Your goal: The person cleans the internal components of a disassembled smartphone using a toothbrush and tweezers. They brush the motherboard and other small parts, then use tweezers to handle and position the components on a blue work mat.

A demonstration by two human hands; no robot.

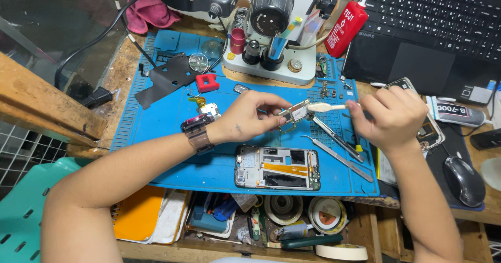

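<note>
1. Circuit board [296, 111], small and metal-shielded, sits pinched between the thumb and fingers of my left hand [249, 118], held up above the blue mat [172, 117] on the bench [122, 67]; my fingertips cover its near end.
2. My right hand [392, 118] is curled tight around the handle of a white brush [326, 107], whose head touches the board's right end. The handle is swallowed by my fist, so I cannot make out its length.
3. Below both hands an opened phone frame [276, 168] lies flat on the mat, its insides facing up.
4. Metal tweezers [339, 139] and a thin pry tool [344, 160] lie on the mat under my right hand, their upper ends partly hidden by it.
5. Another phone [430, 130] sits behind my right hand, mostly covered.
6. A microscope [271, 12] base stands at the far edge of the mat, its top cut off by the frame; a red bottle [345, 28] leans beside it.
7. A laptop [433, 28] is cropped at the upper right, and a mouse [463, 180] rests near my right forearm.
</note>
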